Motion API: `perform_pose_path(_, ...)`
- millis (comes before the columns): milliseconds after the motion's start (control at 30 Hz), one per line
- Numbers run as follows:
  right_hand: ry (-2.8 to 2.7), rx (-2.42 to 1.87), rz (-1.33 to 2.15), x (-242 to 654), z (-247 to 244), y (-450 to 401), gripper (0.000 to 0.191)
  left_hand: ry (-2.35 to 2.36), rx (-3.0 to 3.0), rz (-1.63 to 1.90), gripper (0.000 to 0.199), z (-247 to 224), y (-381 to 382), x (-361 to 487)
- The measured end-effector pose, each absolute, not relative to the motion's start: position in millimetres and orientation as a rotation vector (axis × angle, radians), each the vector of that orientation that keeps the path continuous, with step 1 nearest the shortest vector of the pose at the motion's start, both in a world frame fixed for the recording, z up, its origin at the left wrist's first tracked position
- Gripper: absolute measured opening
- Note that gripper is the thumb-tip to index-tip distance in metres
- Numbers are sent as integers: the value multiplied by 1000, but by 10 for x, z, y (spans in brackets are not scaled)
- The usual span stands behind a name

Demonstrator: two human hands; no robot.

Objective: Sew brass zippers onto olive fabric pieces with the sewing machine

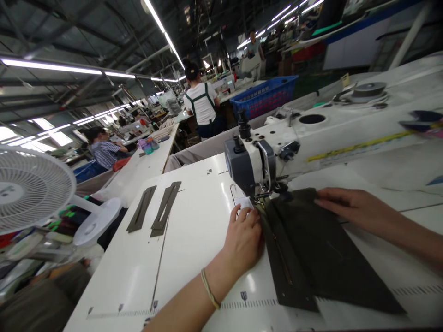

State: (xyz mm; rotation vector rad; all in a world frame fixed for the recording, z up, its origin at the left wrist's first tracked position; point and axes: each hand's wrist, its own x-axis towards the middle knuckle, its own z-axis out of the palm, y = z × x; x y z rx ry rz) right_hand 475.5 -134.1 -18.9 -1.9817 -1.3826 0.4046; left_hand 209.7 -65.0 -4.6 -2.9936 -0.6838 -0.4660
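Note:
Dark olive fabric (321, 249) lies under the head of a white and grey sewing machine (252, 161), its top part near the needle area. A slit-like strip with a brownish line, perhaps a zipper (282, 253), runs along its left part. My left hand (244, 235) has its fingers bent at the fabric's left edge, close beside the presser foot; its thumb is hidden. At the upper right edge, my right hand (341, 203) holds the fabric between thumb and fingers. Small white paper or plate (244, 203) shows behind my left fingertips.
Slotted olive pieces (166, 207) lie on the white table (194, 240) to the left. A white fan (34, 189) stands at the far left. Scissors (422, 121) and a yellow tape (360, 145) are on the machine. Beyond are a blue basket (265, 94) and seated people (202, 103).

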Motion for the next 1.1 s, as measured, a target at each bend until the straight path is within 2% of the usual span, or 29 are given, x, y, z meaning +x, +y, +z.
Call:
perform_pose_path(133, -1410, -1993, 543, 4726, -127, -1319, 54, -697, -2996, -461, 13, -53, -648, 2123)
perform_pose_path(367, -1460, -2040, 286, 4667, -111, -1292, 60, -731, -2968, -426, 3, -33, -668, 2158)
perform_pose_path(633, -1701, -2120, 6, 4703, -208, -1276, 28, -740, -2931, -479, 12, -73, -656, 2188)
perform_pose_path(733, -1771, -2128, -181, 4636, -153, -1288, 25, -752, -2920, -543, 14, -109, -654, 2196)
perform_pose_path(867, -1924, -1828, -429, 4308, -112, -1301, 30, -827, -2942, -700, 12, -160, -670, 2186)
perform_pose_path(967, -2043, -1517, -442, 4041, -272, -1286, 33, -958, -2888, -917, 8, -185, -685, 2167)
perform_pose_path(1100, -2098, -1446, -364, 3932, -478, -1262, 37, -943, -2882, -1031, 22, -212, -667, 2146)
